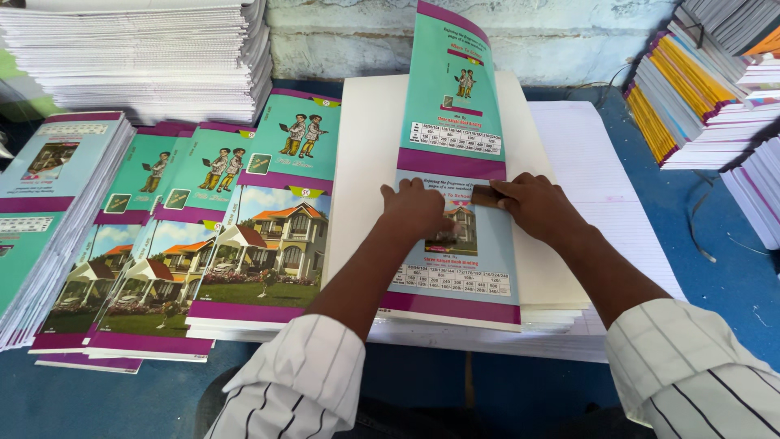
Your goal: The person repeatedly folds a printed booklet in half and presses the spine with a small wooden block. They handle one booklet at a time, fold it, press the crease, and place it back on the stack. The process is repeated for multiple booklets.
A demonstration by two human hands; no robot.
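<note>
Even, bright, diffuse daylight, no single hard source visible. Shadows soft: faint ones under the left hand [416,210] and right hand [536,207] on the glossy teal-and-purple printed cover sheet [455,244], darker shade in the gap below the striped sleeves at bottom centre. Mild sheen on the cover's raised upper half, no blown glare. The tall stack of white paper sheets [154,57] top left is close to overexposed, edges lose detail. Focus sharp in the centre. Wide-angle stretch at the borders: side stacks fan outward, the pale plastered wall [569,41] line bows slightly. No motion blur.
</note>
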